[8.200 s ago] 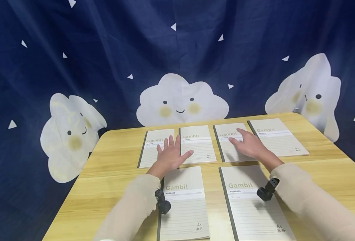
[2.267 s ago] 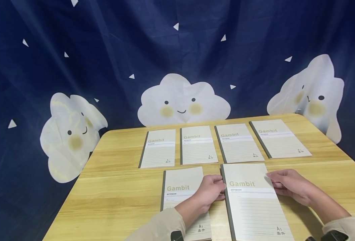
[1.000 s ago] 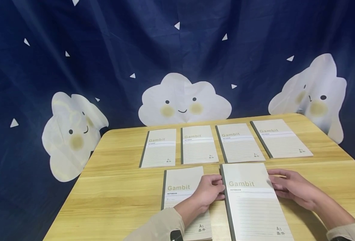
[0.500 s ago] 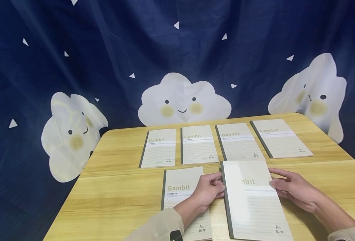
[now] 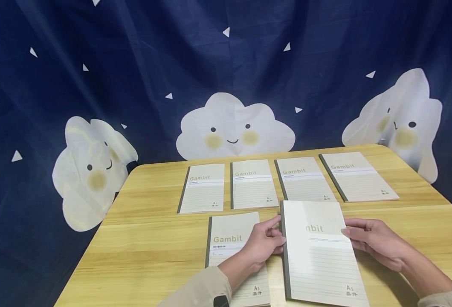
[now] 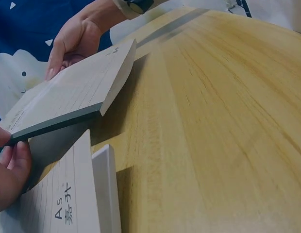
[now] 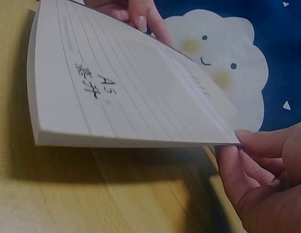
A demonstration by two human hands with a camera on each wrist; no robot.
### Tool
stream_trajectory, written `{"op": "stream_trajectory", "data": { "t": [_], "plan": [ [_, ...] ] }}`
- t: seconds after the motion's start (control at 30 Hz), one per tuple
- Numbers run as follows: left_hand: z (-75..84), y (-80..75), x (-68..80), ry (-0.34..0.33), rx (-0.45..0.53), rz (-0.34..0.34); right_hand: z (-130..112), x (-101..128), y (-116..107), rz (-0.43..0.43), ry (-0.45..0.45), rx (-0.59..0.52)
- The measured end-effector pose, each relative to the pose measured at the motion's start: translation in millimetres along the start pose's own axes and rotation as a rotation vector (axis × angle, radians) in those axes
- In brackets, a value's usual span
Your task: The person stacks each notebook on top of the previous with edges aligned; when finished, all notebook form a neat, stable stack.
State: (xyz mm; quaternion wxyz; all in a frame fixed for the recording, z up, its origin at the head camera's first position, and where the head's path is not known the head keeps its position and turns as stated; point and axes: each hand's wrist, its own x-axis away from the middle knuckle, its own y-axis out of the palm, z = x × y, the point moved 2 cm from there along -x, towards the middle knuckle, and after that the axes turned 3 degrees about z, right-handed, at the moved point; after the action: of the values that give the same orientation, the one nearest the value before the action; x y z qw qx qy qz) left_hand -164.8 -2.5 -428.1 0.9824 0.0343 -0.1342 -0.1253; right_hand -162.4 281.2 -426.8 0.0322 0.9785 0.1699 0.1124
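Pinching a cream, ruled-cover paper notebook with a dark grey spine [image 5: 325,262] from both sides, the left hand [image 5: 262,245] clamped its spine edge and the right hand [image 5: 381,243] its opposite edge, each with the thumb on the cover and fingers beneath. That notebook hung over the near right part of the pale yellow wood-grain table [image 5: 149,238], a shadow beneath it in both wrist views, and in the head view its top edge overlapped the foot of the third notebook of the back row. By that gap, the lift seemed done while the setting down was not; no finished arrangement could be told. Six matching notebook covers were counted: the gripped one, a flat-lying front-left notebook [image 5: 233,228] partly behind the left forearm, and four in the back row, namely the leftmost notebook [image 5: 203,196], the second notebook [image 5: 253,189], the third notebook [image 5: 304,183] and the rightmost notebook [image 5: 358,181]. Whether any covered another beneath could not be told. One navy fabric curtain [image 5: 141,55] hung behind, printed with three smiling white clouds [image 5: 233,119] and scattered small white triangles [image 5: 226,32].
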Motion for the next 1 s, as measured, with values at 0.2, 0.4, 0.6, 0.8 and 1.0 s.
{"op": "stream_trajectory", "data": {
  "t": [0.2, 0.4, 0.6, 0.8, 1.0],
  "plan": [
    [1.8, -2.2, -0.4, 0.002, 0.068, 0.0, -4, 0, 2, 0.043, 0.025, 0.024],
    [6.3, -7.5, -0.6, 0.02, 0.114, 0.007, -12, -4, 8, 0.091, 0.055, 0.066],
    [8.3, -16.7, -2.8, 0.049, 0.147, 0.029, -16, -14, 20, 0.162, 0.039, 0.015],
    [12.1, -28.2, -3.4, 0.066, 0.187, 0.072, -20, -25, 37, 0.181, -0.003, -0.071],
    [17.8, -41.9, -2.8, 0.082, 0.242, 0.123, -24, -34, 52, 0.154, -0.024, -0.113]
  ]
}}
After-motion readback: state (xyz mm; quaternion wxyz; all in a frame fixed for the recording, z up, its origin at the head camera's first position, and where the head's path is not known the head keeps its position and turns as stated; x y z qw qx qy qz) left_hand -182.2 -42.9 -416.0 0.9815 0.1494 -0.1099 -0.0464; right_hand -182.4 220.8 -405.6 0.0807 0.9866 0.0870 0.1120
